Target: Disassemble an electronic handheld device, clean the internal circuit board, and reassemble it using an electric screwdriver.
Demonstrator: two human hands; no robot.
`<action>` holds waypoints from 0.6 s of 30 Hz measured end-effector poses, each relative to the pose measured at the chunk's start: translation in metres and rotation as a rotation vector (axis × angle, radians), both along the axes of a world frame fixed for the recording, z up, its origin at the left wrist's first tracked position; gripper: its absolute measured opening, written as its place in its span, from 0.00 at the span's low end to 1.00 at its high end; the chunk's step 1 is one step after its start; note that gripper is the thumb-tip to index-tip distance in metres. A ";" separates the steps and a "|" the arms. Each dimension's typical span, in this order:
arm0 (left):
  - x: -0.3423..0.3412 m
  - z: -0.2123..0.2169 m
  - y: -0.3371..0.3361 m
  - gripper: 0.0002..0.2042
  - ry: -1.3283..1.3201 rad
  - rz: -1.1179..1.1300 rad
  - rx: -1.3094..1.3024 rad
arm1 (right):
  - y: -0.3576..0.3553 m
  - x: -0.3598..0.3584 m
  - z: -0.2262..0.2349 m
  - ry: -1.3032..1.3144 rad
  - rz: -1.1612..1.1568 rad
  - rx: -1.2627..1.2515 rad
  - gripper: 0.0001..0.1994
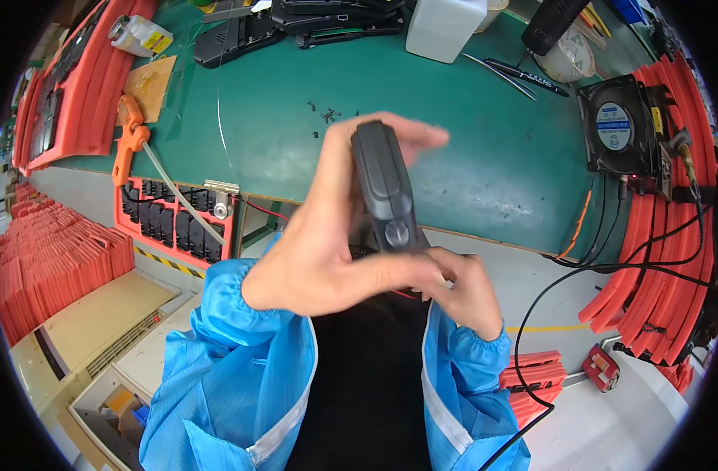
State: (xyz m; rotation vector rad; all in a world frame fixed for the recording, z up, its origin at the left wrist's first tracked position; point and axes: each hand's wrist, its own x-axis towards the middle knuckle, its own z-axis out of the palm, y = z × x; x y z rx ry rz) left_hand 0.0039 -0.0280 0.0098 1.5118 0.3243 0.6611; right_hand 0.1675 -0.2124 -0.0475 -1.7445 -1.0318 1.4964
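A narrow black plastic device (pixel 381 165) with a round, lens-like end is held up over the near edge of the green bench. My left hand (pixel 308 263) wraps around its left side, with fingers behind it and the thumb across the near end. My right hand (pixel 470 292) is closed at that near end, fingertips against the casing; exactly what they pinch is partly hidden. Both hands are slightly blurred. Just beyond the device, small dark screws (pixel 328 116) lie scattered on the green mat (pixel 484 141).
An orange glue gun (pixel 129 141) hangs at the left bench edge above a red tray (pixel 174 224) of black parts. Black housings (pixel 241 39) and a white bottle (pixel 445 30) stand at the back. On the right are a fan (pixel 616 125), loose cables and red foam trays (pixel 641 290).
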 end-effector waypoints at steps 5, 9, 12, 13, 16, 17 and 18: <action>0.009 -0.004 0.010 0.48 0.024 -0.082 -0.010 | -0.017 -0.008 -0.030 -0.463 -0.290 -0.176 0.15; 0.022 -0.013 0.002 0.43 0.043 -0.011 -0.185 | -0.005 0.003 -0.002 -0.465 0.013 0.123 0.16; 0.022 -0.016 0.006 0.40 0.138 0.075 -0.141 | 0.010 0.032 0.061 -0.231 0.248 0.388 0.10; 0.020 -0.013 0.008 0.38 0.192 0.069 -0.024 | 0.014 0.042 0.072 -0.297 0.090 0.488 0.10; 0.019 -0.007 0.011 0.35 0.296 0.041 0.210 | 0.054 0.061 0.091 -0.412 -0.660 0.725 0.17; 0.021 -0.009 0.011 0.35 0.278 0.061 0.313 | 0.083 0.070 0.098 -0.409 -0.777 0.811 0.21; 0.023 -0.010 0.010 0.34 0.259 0.077 0.417 | 0.112 0.081 0.103 -0.407 -0.900 0.896 0.25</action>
